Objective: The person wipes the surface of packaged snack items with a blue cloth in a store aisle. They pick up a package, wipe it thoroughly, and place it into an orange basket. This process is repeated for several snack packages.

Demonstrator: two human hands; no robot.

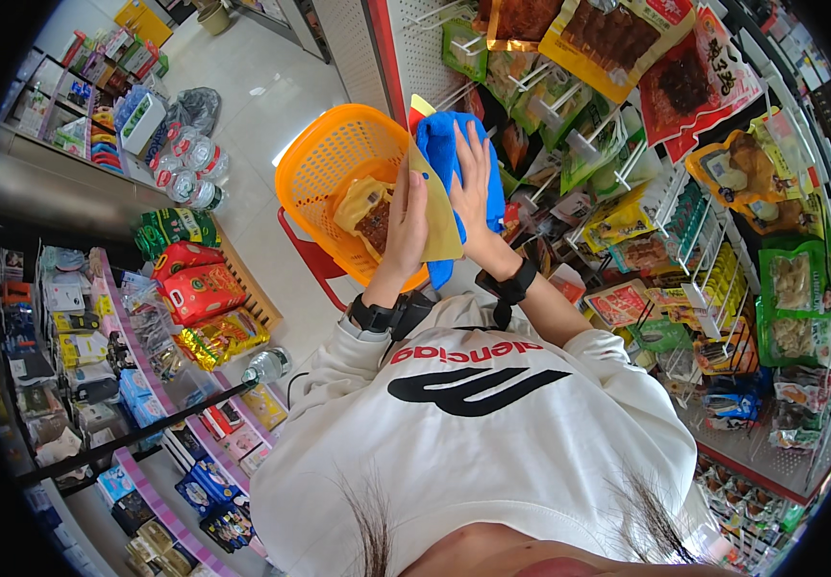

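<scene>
A flat yellowish packet (438, 209) stands upright between my hands, its back towards the orange basket. My left hand (406, 223) presses on its basket side, thumb and fingers along the surface. On the other side my right hand (471, 189) lies spread over a bright blue cloth (440, 144), which is against the packet. The orange plastic basket (314, 155) sits just left of my hands, on something with a red frame (314, 252). Inside it lies a packaged food bag (363, 213) with a brown filling. What my palms touch is partly hidden.
Hanging racks with vacuum-packed food (595, 43) and wire hooks (631, 162) rise close on the right. Shelves of small goods (83, 346) run along the left. Bottled water packs (192, 166) and red bags (202, 292) stand near the aisle's tiled floor (257, 115).
</scene>
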